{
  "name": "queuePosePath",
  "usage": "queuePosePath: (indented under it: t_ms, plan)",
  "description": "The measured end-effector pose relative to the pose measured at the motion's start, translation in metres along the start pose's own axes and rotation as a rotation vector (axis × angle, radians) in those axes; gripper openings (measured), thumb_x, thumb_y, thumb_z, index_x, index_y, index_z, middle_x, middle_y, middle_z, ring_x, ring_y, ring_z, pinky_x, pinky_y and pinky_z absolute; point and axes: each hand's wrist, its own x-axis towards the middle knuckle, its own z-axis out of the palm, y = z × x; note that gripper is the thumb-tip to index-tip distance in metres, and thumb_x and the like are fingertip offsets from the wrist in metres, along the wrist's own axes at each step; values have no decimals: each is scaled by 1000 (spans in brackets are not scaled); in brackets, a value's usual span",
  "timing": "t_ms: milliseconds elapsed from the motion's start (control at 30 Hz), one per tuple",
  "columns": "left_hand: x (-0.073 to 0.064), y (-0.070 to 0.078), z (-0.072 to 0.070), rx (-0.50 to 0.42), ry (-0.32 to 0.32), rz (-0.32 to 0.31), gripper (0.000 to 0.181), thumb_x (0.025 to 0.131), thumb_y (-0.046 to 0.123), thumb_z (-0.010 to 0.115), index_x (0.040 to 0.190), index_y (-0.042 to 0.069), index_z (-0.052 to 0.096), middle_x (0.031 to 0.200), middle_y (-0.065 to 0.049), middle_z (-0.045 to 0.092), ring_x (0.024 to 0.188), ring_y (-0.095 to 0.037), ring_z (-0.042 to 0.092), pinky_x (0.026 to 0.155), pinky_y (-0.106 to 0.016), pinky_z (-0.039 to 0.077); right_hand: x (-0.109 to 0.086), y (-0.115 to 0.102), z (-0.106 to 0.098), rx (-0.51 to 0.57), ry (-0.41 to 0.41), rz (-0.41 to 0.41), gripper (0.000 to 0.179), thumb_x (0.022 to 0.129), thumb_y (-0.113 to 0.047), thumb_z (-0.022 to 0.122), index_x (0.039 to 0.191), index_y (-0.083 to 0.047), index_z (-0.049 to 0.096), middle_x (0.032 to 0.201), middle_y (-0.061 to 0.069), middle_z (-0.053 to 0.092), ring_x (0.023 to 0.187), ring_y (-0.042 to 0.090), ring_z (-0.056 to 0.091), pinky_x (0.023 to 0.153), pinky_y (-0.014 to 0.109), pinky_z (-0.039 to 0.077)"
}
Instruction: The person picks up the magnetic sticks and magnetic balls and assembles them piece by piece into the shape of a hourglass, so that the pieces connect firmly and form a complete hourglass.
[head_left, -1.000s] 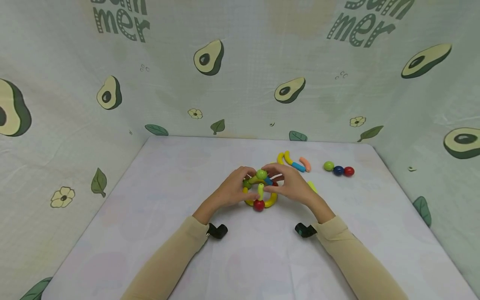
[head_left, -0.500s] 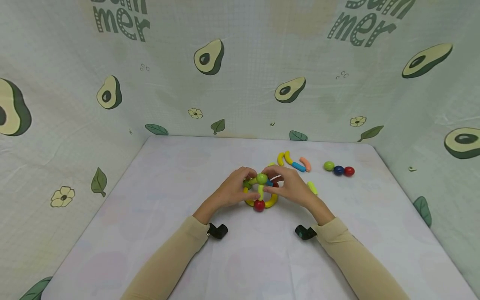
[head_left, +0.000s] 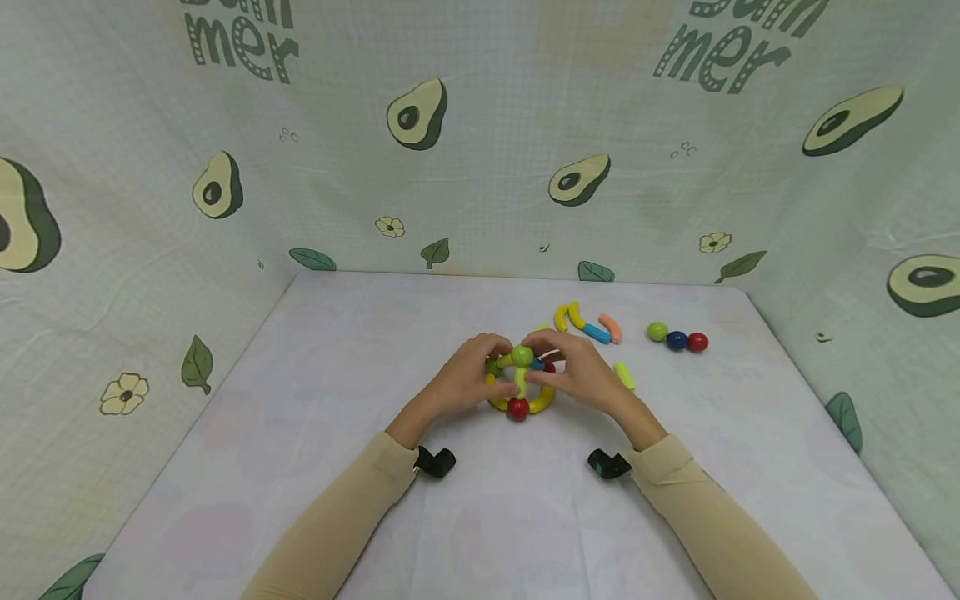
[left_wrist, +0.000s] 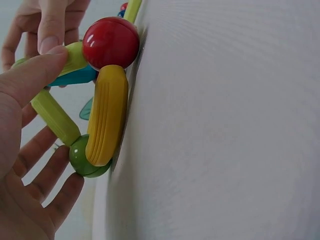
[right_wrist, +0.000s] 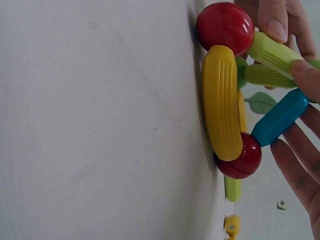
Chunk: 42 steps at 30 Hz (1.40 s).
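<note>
Both hands hold a pyramid-like model of magnetic sticks and balls on the table. Curved yellow sticks (left_wrist: pixel 107 115) make its base, joined at a front red ball (head_left: pixel 517 409), a green ball (left_wrist: pixel 82 161) at left and another red ball (right_wrist: pixel 244 162) at right. Two light-green sticks (left_wrist: pixel 55 117) and a blue stick (right_wrist: pixel 281 117) slope up to a light-green ball (head_left: pixel 522 356) on top. My left hand (head_left: pixel 468 375) has its thumb on the front stick and fingers around the left side. My right hand (head_left: pixel 583 368) pinches near the top from the right.
Behind the right hand lie loose curved yellow sticks (head_left: pixel 561 317), a blue stick (head_left: pixel 597 334) and an orange one (head_left: pixel 611 327). Farther right sit a green ball (head_left: pixel 657 332), a dark blue ball (head_left: pixel 677 341) and a red ball (head_left: pixel 698 342). A light-green stick (head_left: pixel 624 375) lies beside the right hand.
The light-green top ball has come down onto the upper end of the front stick, which stood uncovered a second ago. Both hands have stayed almost in place.
</note>
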Motion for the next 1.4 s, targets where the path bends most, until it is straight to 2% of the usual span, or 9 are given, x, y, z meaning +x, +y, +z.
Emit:
queuePosePath:
  t_ms: [367,567,767,967,1167,1400]
  plan:
    - [0,0,-1,-6,38,-23,65,90,45,86,140,16,57,132,1,62,121,-18,55,107,-42,51,5,-1,-2,-1,-6,29,44,92,-12,85,133,-8,68,127,6,72,110,38,73,92,45,63]
    - [1,0,0,-5,33,-47,66,89,46,87,141,18,57,132,2,62,120,-18,55,107,-41,51,-3,2,-21,-93,1,74,49,91,-9,85,136,-5,66,128,14,72,111,37,72,93,51,62]
    - [1,1,1,16,37,-74,65,89,46,86,140,20,56,131,3,61,121,-17,55,107,-40,50,-11,20,-51,-233,4,189,48,93,-8,84,138,-7,66,129,14,71,113,37,70,94,51,61]
    - [0,0,1,12,46,-88,65,89,46,87,140,20,56,133,3,61,122,-18,55,108,-42,50,-10,40,-72,-297,-18,255,46,93,-6,82,136,-2,66,134,18,69,115,38,68,96,55,60]
    - [-1,0,1,9,48,-79,66,89,46,87,141,19,56,132,2,61,121,-19,56,107,-42,51,-1,56,-81,-379,-50,312,45,93,-3,81,135,0,67,132,21,69,113,40,66,96,56,59]
    - [0,-1,2,11,50,-75,67,89,46,87,142,19,56,134,1,61,122,-19,56,108,-43,51,12,70,-81,-448,-147,397,39,96,-6,79,133,-2,70,124,19,70,107,36,63,98,53,57]
